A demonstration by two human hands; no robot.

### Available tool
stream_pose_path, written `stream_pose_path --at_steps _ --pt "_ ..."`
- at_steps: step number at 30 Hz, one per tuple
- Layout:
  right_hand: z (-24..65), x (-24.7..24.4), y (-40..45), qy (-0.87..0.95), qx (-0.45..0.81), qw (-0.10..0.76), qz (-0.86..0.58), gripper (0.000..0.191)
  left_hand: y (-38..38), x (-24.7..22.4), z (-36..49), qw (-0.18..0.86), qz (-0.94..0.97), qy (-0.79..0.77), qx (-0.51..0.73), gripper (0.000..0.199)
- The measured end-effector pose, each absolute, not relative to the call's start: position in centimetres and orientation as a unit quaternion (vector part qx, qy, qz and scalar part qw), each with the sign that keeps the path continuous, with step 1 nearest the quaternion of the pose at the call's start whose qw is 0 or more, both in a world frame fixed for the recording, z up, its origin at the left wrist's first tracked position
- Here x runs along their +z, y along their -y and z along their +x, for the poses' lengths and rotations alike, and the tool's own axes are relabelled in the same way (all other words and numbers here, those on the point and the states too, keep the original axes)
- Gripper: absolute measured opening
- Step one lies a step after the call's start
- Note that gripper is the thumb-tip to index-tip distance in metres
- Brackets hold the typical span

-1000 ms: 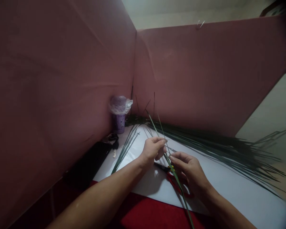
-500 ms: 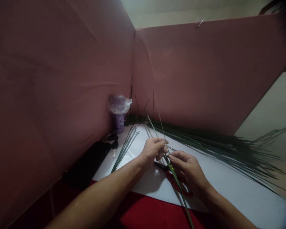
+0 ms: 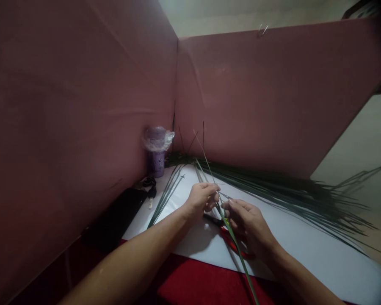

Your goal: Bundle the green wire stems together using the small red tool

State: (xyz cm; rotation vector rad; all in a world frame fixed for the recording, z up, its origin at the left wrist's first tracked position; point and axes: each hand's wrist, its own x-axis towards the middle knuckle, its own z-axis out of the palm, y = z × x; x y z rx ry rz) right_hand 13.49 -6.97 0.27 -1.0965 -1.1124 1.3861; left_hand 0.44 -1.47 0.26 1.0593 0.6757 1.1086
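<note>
Long green leaf (image 3: pixel 230 230) runs between two hands, above scissors (image 3: pixel 212 219) on white paper (image 3: pixel 305 250). Left hand (image 3: pixel 202 198): fingers clamped on leaf. Right hand (image 3: pixel 250 220): fingertips near leaf, grip cannot be told. Step seems fine fingertip work; next move likely needs light, steady pinch.

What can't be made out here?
In the head view:
Scissors: handles partly hidden by green strip and right hand.
Green strip's near end: cut off by bottom edge.
Whether right hand pinches anything: too small, dim.
Purple cup: print too small, blurred.
Black flat object: too dark to identify.
</note>
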Motion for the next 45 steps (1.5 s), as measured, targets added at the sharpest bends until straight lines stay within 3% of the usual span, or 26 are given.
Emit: stream_pose_path --at_steps 10,16,21,25,28,45 --pt "13.4 -0.1 7.2 0.507 0.52 0.481 -0.49 0.031 1.6 0.5 0.5 0.644 0.471 -0.314 0.515 0.017" --pt "14.1 -0.1 6.5 0.517 0.52 0.491 -0.471 0.033 1.8 0.4 0.4 0.653 0.531 -0.268 0.469 0.019" --pt "17.2 -0.2 4.4 0.538 0.307 0.558 -0.552 0.031 1.5 0.6 0.3 0.633 0.503 -0.311 0.499 0.013" --pt "19.2 -0.5 3.5 0.625 0.062 0.414 -0.658 0.018 1.4 0.7 0.4 0.629 0.501 -0.342 0.487 0.009" --pt "19.5 -1.2 3.2 0.675 -0.022 0.285 -0.68 0.02 1.6 0.5 0.5 0.643 0.509 -0.342 0.459 0.009" --pt "19.0 0.4 3.9 0.692 -0.007 0.083 -0.717 0.019 1.9 0.1 0.5 0.653 0.509 -0.329 0.455 0.008"
